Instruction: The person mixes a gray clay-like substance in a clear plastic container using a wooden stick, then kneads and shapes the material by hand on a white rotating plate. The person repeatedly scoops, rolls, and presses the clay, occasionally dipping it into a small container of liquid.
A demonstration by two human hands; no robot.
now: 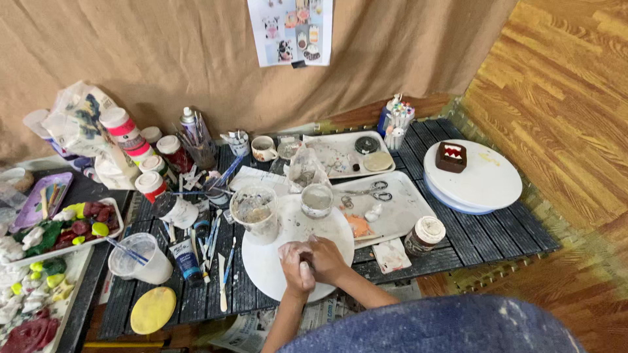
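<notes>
1. Nearest the viewer, two bare forearms reach forward over a blue, paint-flecked lap, and the hands meet above a white round board (261,265).
2. The left hand (296,265) and right hand (327,258) press together, fingers curled tight around a small dark lump (305,262) held between them (too hidden to say what it is).
3. Just beyond the fingers stand a smeared clear plastic cup (254,212) and a small glass jar (317,199), both on the board.
4. To the right of the fingers, a lidded jar (424,235) sits near a white tray (409,206) holding scissors (373,191).
5. To the left of the fingers lie brushes, a blue paint tube (186,258), a plastic cup (140,258) and a yellow disc (152,310).
6. Further left, a tray (114,208) holds red, green and yellow clay pieces.
7. Well beyond the fingers to the right, a small brown box (451,157) rests on a white turntable (487,180).
8. Farthest back, paint bottles (124,134) and a mug (263,148) stand before a tan cloth wall (163,52).
</notes>
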